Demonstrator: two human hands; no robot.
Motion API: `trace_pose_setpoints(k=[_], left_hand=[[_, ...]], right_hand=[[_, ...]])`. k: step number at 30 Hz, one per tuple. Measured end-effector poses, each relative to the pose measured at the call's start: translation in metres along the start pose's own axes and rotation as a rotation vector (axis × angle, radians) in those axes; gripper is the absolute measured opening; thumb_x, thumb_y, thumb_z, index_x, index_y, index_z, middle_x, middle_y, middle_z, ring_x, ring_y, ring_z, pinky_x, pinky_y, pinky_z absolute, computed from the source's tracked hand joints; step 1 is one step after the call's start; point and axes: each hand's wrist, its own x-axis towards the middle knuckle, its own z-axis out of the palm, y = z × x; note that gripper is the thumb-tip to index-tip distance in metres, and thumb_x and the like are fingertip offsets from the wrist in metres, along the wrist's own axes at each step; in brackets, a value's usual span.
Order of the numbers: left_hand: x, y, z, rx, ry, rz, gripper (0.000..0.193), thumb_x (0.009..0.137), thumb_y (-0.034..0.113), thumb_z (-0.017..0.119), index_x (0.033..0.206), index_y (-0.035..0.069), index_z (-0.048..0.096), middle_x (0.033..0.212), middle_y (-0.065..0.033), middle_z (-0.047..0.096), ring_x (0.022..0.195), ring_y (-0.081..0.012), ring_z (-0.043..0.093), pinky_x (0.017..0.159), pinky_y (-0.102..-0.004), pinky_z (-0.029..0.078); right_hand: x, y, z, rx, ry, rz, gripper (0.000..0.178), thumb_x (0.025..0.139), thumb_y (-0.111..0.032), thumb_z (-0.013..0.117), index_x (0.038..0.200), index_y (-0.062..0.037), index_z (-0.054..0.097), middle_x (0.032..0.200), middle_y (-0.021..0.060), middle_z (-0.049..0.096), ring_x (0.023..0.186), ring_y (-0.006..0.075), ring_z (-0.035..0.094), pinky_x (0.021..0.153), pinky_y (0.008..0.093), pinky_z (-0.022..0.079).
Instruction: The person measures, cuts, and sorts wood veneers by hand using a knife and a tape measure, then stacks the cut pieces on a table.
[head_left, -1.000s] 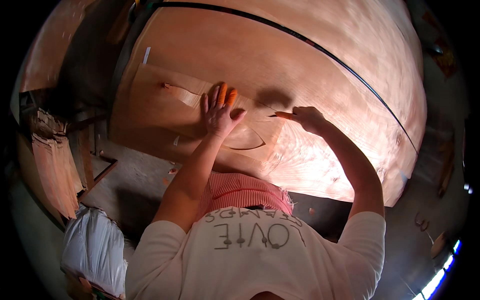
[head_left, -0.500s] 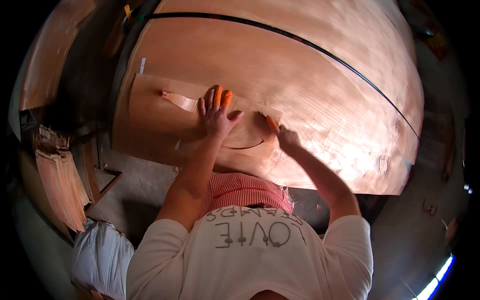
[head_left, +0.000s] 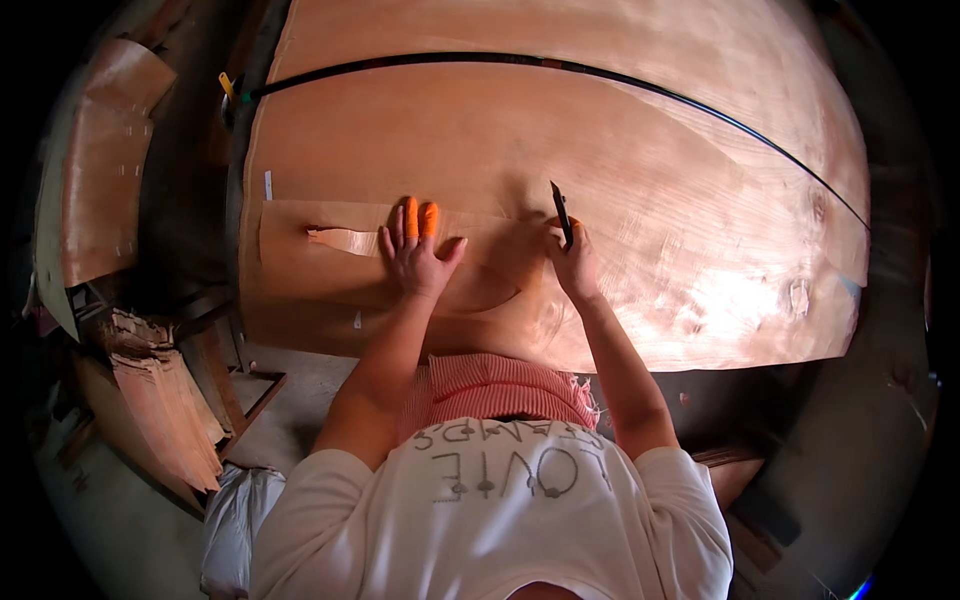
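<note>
Two hands: left hand (head_left: 418, 258) flat on veneer sheet (head_left: 640, 200), right hand (head_left: 575, 262) gripping knife (head_left: 561, 212).

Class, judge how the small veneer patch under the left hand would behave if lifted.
The thin reddish-brown veneer patch would probably flop: it looks paper-thin. Likely light, since the left hand pins it flat. Probably fragile: a torn slit shows near its left end.

Left hand (head_left: 418, 258) flattens veneer sheet (head_left: 640, 200); right hand (head_left: 574, 262) grips knife (head_left: 561, 212).
</note>
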Motion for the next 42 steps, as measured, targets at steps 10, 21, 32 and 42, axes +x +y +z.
trace_pose_setpoints(k=[10,21,32,42], left_hand=[[0.002,0.001,-0.001,0.032,0.015,0.008,0.064,0.067,0.044,0.065,0.121,0.015,0.05,0.132,-0.0111,0.041,0.124,-0.0275,0.035,0.101,-0.05,0.023],[0.001,-0.002,-0.006,-0.046,0.005,-0.011,0.076,0.068,0.051,0.064,0.128,0.01,0.041,0.135,-0.0117,0.035,0.125,-0.0266,0.032,0.101,-0.0519,0.022],[0.024,-0.083,-0.043,-0.004,-0.139,0.329,0.074,0.061,0.036,0.075,0.123,0.011,0.045,0.103,-0.0101,0.051,0.104,-0.0236,0.047,0.102,-0.0543,0.02],[0.172,-0.093,-0.115,0.141,-0.685,0.772,0.008,0.069,0.019,0.062,0.068,0.012,0.063,0.068,-0.0085,0.058,0.075,-0.0253,0.056,0.086,-0.0417,0.038]], right_hand=[[0.018,0.004,0.007,-0.17,-0.235,-0.188,0.024,0.078,-0.025,0.061,0.091,-0.0049,0.058,0.092,0.0116,0.059,0.077,0.0303,0.059,0.065,0.0382,0.048],[-0.022,-0.001,0.03,0.56,-0.404,-0.143,0.031,0.085,-0.033,0.059,0.102,-0.0067,0.06,0.068,-0.0049,0.048,0.058,0.0067,0.047,0.051,0.0206,0.039],[-0.027,0.027,0.042,0.691,-0.374,0.287,0.038,0.087,-0.036,0.054,0.107,-0.004,0.058,0.091,-0.001,0.056,0.081,0.0066,0.049,0.07,0.0215,0.041],[-0.032,0.01,0.046,0.979,-0.278,0.41,0.034,0.091,-0.036,0.046,0.095,-0.0055,0.06,0.051,-0.0026,0.045,0.038,0.0063,0.037,0.033,0.0221,0.027]])
